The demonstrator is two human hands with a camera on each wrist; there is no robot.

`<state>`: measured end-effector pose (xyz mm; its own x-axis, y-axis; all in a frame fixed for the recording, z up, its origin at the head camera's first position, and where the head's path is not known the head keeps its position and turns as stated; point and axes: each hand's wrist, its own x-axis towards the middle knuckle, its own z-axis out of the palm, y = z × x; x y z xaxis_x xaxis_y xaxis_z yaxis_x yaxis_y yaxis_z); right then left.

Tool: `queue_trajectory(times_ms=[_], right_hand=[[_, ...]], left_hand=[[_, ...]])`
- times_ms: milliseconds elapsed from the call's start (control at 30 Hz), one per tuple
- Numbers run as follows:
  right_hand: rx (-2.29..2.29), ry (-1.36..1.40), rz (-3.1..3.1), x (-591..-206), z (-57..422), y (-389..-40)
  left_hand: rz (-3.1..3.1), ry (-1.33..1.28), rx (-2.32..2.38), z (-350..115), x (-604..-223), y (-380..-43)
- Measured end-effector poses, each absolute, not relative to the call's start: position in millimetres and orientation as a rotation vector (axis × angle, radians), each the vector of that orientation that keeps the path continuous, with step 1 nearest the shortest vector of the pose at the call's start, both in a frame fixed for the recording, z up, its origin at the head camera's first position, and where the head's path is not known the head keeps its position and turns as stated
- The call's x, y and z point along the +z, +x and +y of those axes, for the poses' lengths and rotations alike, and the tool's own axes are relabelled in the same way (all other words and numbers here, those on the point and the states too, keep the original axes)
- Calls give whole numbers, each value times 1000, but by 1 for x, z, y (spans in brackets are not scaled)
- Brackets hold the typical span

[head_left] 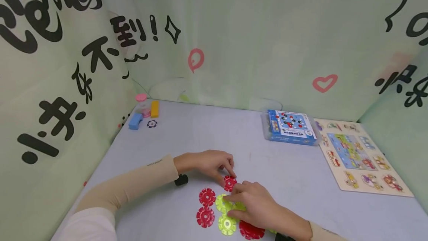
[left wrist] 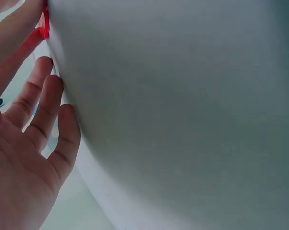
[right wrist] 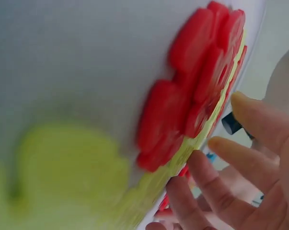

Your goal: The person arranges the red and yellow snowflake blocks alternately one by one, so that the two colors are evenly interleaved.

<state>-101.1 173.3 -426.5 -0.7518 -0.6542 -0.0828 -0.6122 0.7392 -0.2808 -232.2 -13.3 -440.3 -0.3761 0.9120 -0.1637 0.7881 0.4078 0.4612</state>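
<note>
A blurred red gear disc filled the frame from the centre toward one o'clock, with a yellow-green disc at eight o'clock. The right hand lay at four o'clock, fingers spread beside the discs' edges.

Red gear-shaped disc flat on the table, just above a cluster of red and yellow-green discs

Soft even light, wrist views blurred close-up
</note>
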Motion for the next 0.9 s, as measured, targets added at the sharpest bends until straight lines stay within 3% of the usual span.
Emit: queue_trajectory(times_ms=[900], right_hand=[[-256,-990,2788,-427,158,-110]], left_hand=[[2099,1420,519,-5,-441,-238]])
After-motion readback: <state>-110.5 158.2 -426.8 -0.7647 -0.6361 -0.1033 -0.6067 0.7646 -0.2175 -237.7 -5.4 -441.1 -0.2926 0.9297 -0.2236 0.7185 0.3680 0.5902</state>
